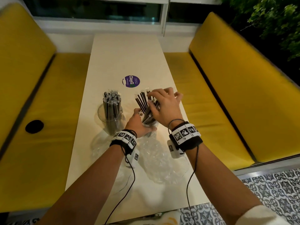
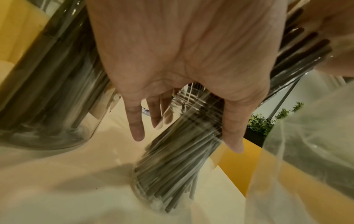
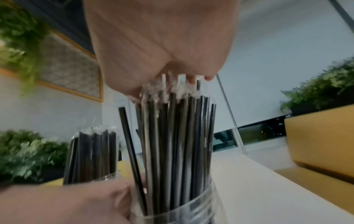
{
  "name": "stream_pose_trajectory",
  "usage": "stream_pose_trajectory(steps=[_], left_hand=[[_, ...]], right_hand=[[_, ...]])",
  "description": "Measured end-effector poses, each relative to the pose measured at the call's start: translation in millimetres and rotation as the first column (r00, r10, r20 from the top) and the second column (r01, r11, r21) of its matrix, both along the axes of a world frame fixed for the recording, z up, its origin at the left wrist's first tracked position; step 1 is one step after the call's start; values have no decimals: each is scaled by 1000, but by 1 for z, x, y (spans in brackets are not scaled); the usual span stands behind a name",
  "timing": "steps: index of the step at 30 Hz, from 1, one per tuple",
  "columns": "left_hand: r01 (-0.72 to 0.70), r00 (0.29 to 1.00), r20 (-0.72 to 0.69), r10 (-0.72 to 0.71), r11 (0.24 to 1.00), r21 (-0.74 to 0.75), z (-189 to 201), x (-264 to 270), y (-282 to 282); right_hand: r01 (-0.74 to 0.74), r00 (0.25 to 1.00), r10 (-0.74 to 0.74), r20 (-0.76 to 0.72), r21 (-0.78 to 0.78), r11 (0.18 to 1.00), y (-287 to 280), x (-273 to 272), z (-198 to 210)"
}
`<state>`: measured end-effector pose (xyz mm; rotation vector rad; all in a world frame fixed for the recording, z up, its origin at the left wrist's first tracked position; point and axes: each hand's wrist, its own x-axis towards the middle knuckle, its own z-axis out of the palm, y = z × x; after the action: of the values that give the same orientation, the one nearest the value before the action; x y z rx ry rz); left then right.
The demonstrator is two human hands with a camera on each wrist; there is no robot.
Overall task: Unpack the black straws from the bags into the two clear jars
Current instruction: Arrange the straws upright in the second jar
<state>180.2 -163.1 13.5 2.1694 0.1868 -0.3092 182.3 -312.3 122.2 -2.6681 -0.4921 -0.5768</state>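
Two clear jars stand on the cream table (image 1: 126, 54). The left jar (image 1: 112, 120) (image 2: 47, 91) holds a tight bundle of wrapped black straws (image 1: 112, 101) (image 3: 93, 154). My left hand (image 1: 138, 121) (image 2: 184, 136) grips the right jar (image 1: 150, 125) (image 2: 172, 174) (image 3: 182, 212) around its side, thumb (image 2: 231, 136) on one side and fingers (image 2: 136, 128) on the other. This jar's black straws (image 1: 142, 101) (image 3: 172, 136) fan out loosely. My right hand (image 1: 164, 98) (image 3: 191, 78) lies over their tops with fingers spread, touching them.
Crumpled empty clear bags (image 1: 155, 159) (image 2: 306, 136) lie on the table near me, between my forearms. A purple round sticker (image 1: 131, 81) sits beyond the jars. Yellow benches (image 1: 32, 127) (image 1: 227, 95) flank the table; the left one has a black disc (image 1: 34, 126).
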Motion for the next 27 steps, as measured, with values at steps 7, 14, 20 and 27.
stream_pose_trajectory(steps=[7, 14, 20, 27], left_hand=[[0, 1000, -15, 0, 1000, 5, 5, 0, 0], [12, 999, -31, -12, 1000, -3, 0, 3, 2], [2, 1000, -27, -3, 999, -36, -28, 14, 6], [5, 999, -44, -6, 1000, -21, -15, 10, 1]], right_hand=[[121, 974, -100, -202, 90, 989, 6, 29, 12], [212, 962, -79, -262, 531, 820, 7, 33, 5], [316, 906, -212, -366, 251, 915, 6, 30, 5], [-206, 892, 118, -437, -159, 966, 36, 51, 22]])
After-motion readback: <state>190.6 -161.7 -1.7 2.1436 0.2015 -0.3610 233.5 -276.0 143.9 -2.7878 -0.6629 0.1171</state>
